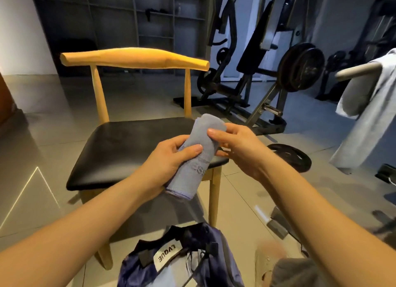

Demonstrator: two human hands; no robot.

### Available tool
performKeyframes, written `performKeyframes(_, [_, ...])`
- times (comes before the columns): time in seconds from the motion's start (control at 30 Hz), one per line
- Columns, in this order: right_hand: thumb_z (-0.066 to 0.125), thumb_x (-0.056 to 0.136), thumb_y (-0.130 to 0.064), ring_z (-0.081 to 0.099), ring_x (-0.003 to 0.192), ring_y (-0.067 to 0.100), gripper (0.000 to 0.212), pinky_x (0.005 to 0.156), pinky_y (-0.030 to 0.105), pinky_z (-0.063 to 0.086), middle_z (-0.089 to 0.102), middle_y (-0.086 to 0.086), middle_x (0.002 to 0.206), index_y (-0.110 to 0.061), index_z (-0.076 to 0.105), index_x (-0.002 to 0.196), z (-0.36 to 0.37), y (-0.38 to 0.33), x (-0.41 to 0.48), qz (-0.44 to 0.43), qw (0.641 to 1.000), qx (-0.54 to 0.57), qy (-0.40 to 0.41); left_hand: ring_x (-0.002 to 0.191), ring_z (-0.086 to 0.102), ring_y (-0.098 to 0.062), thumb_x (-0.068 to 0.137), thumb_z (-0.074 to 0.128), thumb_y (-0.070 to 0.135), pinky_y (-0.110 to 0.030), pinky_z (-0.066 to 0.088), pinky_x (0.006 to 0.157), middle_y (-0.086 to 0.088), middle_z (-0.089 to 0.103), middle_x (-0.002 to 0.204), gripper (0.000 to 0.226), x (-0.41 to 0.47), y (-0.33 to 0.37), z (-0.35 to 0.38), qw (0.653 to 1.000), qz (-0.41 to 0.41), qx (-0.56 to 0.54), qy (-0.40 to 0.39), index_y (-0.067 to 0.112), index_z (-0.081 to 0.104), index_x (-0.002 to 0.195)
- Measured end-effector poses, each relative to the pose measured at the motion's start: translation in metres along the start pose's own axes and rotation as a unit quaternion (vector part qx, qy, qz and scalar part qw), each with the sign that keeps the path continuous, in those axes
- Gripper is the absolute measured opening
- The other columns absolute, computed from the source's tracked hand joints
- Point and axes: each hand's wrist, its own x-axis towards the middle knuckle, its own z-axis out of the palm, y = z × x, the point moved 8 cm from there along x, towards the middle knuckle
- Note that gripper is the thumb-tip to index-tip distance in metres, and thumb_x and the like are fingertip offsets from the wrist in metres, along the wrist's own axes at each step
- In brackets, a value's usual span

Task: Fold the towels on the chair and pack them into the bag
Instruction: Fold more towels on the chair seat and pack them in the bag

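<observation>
A small blue-grey towel (pixel 198 158), folded into a narrow bundle, is held above the front right corner of the chair's black seat (pixel 120 149). My left hand (pixel 169 156) grips its lower half, thumb across the front. My right hand (pixel 233 143) pinches its upper end, thumb on top. The wooden chair (pixel 132 58) has nothing else on its seat. A dark blue bag (pixel 188 259) with a white label lies open on the floor below my arms. A pale grey towel (pixel 368 106) hangs over a bar at the far right.
Gym machines and a loaded weight bar (pixel 300 68) stand behind the chair to the right. A loose weight plate (pixel 291 156) lies on the tiled floor right of the seat. My shoe (pixel 270 263) is beside the bag. Shelving lines the back wall.
</observation>
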Motion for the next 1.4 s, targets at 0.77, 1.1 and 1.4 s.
performKeyframes(0.77, [0.080, 0.086, -0.015, 0.073, 0.089, 0.021, 0.031, 0.069, 0.032, 0.058, 0.076, 0.008, 0.102, -0.009, 0.070, 0.114, 0.017, 0.264, -0.004, 0.250, 0.968, 0.034, -0.008, 0.084, 0.075, -0.018, 0.094, 0.074, 0.022, -0.027, 0.059, 0.066, -0.008, 0.076, 0.107, 0.030, -0.059, -0.252, 0.036, 0.941, -0.333, 0.066, 0.005, 0.013, 0.060, 0.119])
performKeyframes(1.1, [0.078, 0.088, -0.012, 0.069, 0.109, 0.029, 0.039, 0.098, 0.050, 0.055, 0.070, 0.007, 0.123, -0.013, 0.063, 0.124, 0.049, 0.402, -0.062, 0.364, 0.928, 0.016, -0.082, 0.070, 0.063, -0.024, 0.089, 0.079, 0.023, -0.034, 0.054, 0.070, -0.012, 0.067, 0.074, 0.018, -0.088, -0.359, 0.010, 0.867, -0.452, 0.078, -0.195, 0.008, 0.072, 0.082])
performKeyframes(1.4, [0.078, 0.085, -0.007, 0.059, 0.074, 0.022, 0.017, 0.066, 0.032, 0.053, 0.066, 0.013, 0.089, -0.005, 0.061, 0.088, 0.086, 0.473, -0.092, 0.458, 0.875, -0.132, -0.081, 0.108, 0.055, -0.026, 0.085, 0.074, 0.044, -0.036, 0.044, 0.083, -0.001, 0.059, 0.112, 0.045, -0.005, -0.403, -0.072, 0.738, -0.150, 0.637, -0.166, 0.023, 0.060, 0.122])
